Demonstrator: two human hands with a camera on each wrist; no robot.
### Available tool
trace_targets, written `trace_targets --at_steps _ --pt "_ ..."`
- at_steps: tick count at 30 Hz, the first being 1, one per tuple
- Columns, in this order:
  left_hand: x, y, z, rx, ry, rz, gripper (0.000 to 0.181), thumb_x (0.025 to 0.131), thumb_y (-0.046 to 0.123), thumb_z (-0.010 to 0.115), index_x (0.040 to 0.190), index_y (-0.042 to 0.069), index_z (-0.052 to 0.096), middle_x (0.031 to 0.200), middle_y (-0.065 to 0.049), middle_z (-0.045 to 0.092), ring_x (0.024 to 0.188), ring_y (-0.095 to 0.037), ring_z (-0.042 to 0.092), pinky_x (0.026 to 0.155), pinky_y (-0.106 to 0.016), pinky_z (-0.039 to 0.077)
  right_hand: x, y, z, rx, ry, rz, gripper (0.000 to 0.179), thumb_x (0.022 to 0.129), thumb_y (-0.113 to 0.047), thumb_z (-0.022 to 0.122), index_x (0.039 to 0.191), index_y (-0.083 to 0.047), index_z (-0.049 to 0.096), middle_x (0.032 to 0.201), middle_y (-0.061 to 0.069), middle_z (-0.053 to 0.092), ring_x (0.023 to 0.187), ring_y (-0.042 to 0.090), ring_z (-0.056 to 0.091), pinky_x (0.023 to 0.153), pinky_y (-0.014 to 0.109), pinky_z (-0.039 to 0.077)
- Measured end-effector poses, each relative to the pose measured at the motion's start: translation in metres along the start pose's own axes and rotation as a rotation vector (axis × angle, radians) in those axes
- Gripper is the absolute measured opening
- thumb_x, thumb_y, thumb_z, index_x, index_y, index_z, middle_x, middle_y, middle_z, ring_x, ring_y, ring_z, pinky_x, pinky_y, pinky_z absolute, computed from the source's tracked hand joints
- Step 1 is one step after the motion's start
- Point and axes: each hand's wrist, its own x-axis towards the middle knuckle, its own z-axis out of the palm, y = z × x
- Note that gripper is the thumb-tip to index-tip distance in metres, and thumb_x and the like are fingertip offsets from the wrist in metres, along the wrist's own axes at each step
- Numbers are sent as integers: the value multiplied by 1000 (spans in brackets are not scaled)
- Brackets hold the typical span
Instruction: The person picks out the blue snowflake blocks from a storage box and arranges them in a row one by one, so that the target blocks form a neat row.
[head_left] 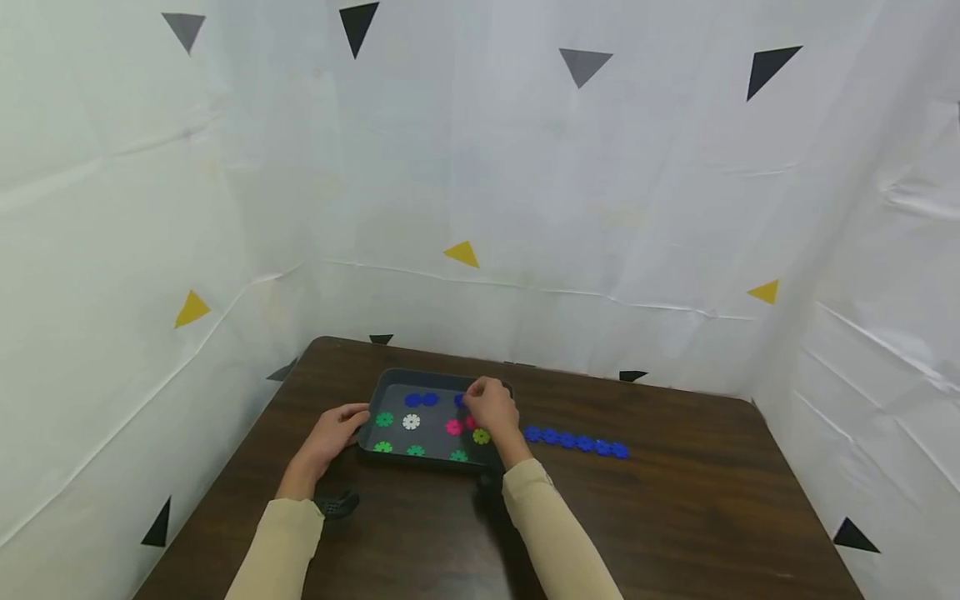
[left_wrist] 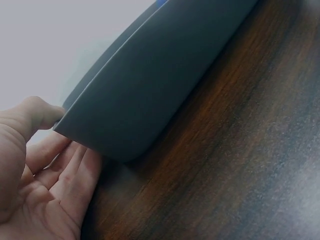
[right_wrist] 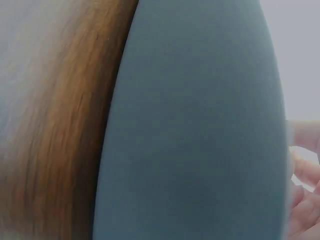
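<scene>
Left hand (head_left: 330, 433) pinches gray tray (head_left: 433, 438) by its left rim

The right hand (head_left: 495, 406) is at a blue flower disc (head_left: 459, 400) in the far part; whether pinched, I cannot tell. Right of the tray lies a blue disc row (head_left: 567, 440).

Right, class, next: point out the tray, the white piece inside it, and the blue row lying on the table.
Tray (left_wrist: 145, 85): left wrist view, outer wall.
White piece (head_left: 411, 422): head view, its middle.
Blue row (head_left: 567, 440): head view, a piece near the middle.
</scene>
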Motion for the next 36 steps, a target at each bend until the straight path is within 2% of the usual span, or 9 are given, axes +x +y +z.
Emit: trace_targets --at_steps 5,13,20,24,28,36 --pt "4 -2 -2 1 -2 12 51 114 36 55 156 6 54 157 -21 56 137 -32 61 120 -52 50 -8 -2 -14 11 28 -38 9 102 -26 73 102 -17 74 97 2 74 82 23 65 70 43 52" --pt "7 1 -7 13 -23 26 53 114 37 54 156 5 53 159 -23 53 141 -36 57 121 -54 48 -15 3 -34 48 65 -33 12 103 -27 73 102 -16 75 105 4 76 87 23 66 70 42 54" --pt "2 3 -15 31 -18 9 55 115 38 54 158 5 51 162 -22 50 144 -36 54 123 -54 46 -17 13 -47 126 86 -91 13 104 -25 72 104 -13 76 106 7 76 89 23 67 74 39 56" --pt "0 2 -17 39 -18 20 56 115 39 52 159 4 50 163 -24 49 146 -38 53 123 -56 45 -19 25 -65 153 106 -121 13 105 -23 71 105 -10 76 107 10 77 97 27 69 84 46 59" --pt "0 -1 -12 41 -31 17 56 114 40 53 159 5 50 164 -23 48 146 -38 52 123 -55 46 -28 42 -90 170 125 -106 15 104 -21 72 107 -6 75 112 14 76 108 32 70 96 54 57" --pt "3 0 -10 27 -38 12 56 114 38 54 159 5 50 164 -23 48 147 -38 52 124 -57 44 -39 75 -127 213 147 -76 20 107 -21 69 112 -3 73 114 17 74 111 34 67 98 52 54"
